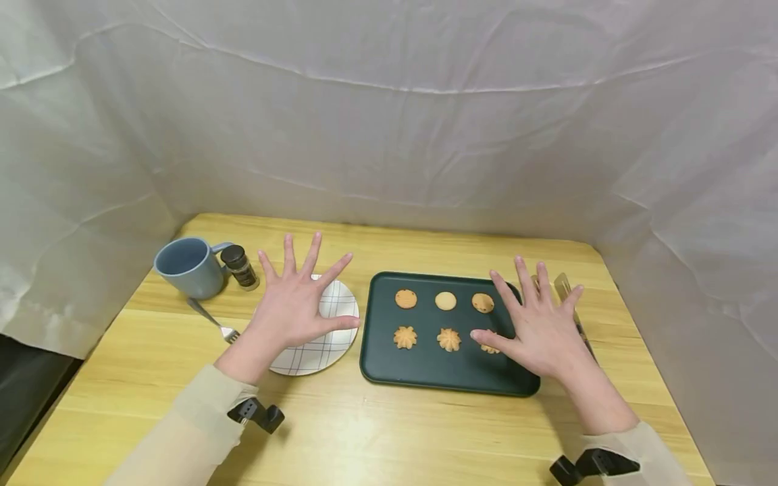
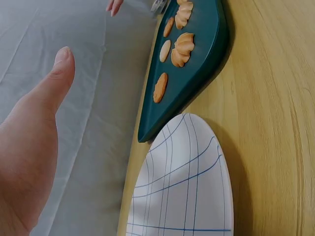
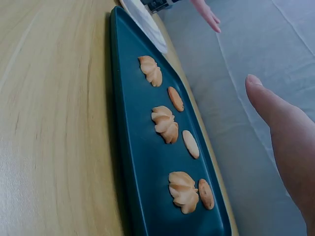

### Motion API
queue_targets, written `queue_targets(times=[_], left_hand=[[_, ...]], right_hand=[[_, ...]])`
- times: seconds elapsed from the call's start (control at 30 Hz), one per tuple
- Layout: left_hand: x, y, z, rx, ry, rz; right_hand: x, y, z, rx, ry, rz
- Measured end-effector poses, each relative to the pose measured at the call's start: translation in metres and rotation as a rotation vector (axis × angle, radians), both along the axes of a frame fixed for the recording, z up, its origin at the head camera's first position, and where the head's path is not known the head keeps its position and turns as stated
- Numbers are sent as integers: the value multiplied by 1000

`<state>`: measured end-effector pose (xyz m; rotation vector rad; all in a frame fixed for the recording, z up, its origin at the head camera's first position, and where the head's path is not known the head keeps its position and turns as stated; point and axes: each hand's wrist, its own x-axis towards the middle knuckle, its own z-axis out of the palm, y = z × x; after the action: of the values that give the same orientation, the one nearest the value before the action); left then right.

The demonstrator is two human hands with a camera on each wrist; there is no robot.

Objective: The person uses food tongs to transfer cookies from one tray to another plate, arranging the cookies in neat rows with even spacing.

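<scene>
- A pale wooden table stands inside a booth of creased white sheeting that closes it in on three sides.
- The left hand hovers palm down with all five fingers spread wide and holds nothing.
- Directly under its fingers lies a white plate with thin blue crossing lines; whether the hand touches it cannot be told.
- Beyond the little-finger side of that hand stand a small dark-capped spice jar and a blue-grey mug, the jar just beside the mug's handle; any label on the jar is too small to read.
- A fork lies near the left wrist, on the mug's side.
- The right hand is likewise splayed, palm down and grasping nothing.
- It hangs over the right end of a dark green tray, its thumb above one flower-shaped cookie.
- Toward its thumb side the tray carries three round cookies in the far row and the other flower-shaped ones in the near row.
- Past its fingertips, off the tray's edge, lies a partly hidden metal utensil.
- No writing is legible anywhere.
</scene>
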<state>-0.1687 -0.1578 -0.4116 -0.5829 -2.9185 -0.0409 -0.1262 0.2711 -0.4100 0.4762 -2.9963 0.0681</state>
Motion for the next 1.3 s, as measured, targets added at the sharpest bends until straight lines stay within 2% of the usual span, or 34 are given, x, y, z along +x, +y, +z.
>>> queue_targets(times=[0.27, 0.57, 0.87, 1.1, 1.3], left_hand=[[3, -13, 0, 3, 1, 20], [10, -29, 5, 72, -37, 45], [20, -48, 9, 195, -94, 87], [26, -64, 5, 323, -110, 107], [34, -75, 1, 372, -113, 138]], right_hand=[[3, 11, 1, -42, 15, -20], [9, 29, 4, -84, 2, -53], [16, 45, 5, -204, 15, -78], [19, 59, 1, -318, 5, -97], [21, 70, -6, -383, -24, -113]])
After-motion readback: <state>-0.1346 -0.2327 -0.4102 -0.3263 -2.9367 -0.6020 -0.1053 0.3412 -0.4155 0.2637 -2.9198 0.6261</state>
